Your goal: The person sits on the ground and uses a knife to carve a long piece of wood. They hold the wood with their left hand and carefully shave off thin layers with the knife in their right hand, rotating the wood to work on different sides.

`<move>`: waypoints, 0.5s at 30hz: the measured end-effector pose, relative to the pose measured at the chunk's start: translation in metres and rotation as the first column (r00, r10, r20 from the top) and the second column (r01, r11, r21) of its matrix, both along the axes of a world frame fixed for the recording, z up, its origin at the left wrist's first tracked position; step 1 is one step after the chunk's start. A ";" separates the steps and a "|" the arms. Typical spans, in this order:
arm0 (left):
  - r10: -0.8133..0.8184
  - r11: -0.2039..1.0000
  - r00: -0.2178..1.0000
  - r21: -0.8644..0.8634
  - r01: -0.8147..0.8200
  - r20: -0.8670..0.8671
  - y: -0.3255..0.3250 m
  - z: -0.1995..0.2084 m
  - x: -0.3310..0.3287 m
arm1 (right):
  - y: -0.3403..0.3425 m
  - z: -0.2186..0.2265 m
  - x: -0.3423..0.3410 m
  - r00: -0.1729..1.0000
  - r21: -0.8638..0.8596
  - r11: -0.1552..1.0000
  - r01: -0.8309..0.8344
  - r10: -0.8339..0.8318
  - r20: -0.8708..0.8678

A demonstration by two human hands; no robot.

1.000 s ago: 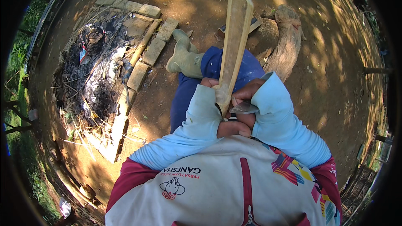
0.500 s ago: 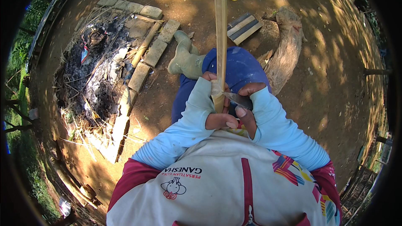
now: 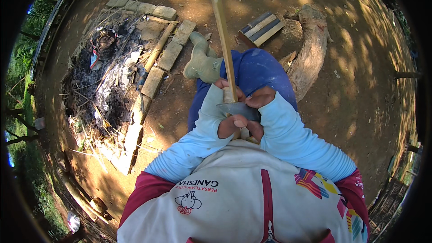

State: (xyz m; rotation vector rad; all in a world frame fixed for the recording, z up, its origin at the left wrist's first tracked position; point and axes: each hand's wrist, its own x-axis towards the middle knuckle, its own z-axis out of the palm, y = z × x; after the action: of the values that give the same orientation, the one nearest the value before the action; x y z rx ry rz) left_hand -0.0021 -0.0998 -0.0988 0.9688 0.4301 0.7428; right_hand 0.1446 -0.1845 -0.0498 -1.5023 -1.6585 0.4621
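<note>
Over the person's lap, above the blue-trousered knee, the bamboo strip [image 3: 223, 40] now stands as a thin edge-on line, where a second ago it showed a broad flat face and leaned right. It has been turned and straightened, so the blade [image 3: 239, 109] meets its narrow side. The left hand [image 3: 231, 126] is closed around the strip's lower end, near the blade; the right hand [image 3: 260, 100] presses on the blade. A green rubber boot [image 3: 202, 60] rests on bare ground beside the brick-edged ash pit [image 3: 110, 85].
</note>
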 end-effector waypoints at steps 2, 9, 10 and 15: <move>-0.013 1.000 1.000 -0.014 0.013 0.000 0.000 0.002 -0.001 | -0.002 0.004 -0.002 1.000 -0.043 0.999 0.008 -0.008 0.013; 0.030 0.997 0.999 0.068 -0.033 0.043 0.000 -0.007 0.000 | -0.004 -0.001 -0.003 1.000 -0.059 0.998 -0.006 0.005 -0.018; 0.034 0.996 0.999 0.082 -0.037 0.035 0.001 -0.009 0.000 | -0.004 -0.004 -0.003 0.999 -0.079 0.997 -0.014 0.011 -0.037; 0.062 0.998 0.998 0.023 -0.061 -0.026 0.000 -0.001 0.000 | -0.004 0.003 -0.002 0.999 -0.053 0.999 0.013 -0.012 0.032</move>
State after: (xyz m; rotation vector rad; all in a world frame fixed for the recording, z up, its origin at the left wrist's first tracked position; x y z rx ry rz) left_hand -0.0022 -0.1001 -0.1002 0.9908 0.4780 0.7922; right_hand 0.1427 -0.1882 -0.0472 -1.5654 -1.6723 0.4808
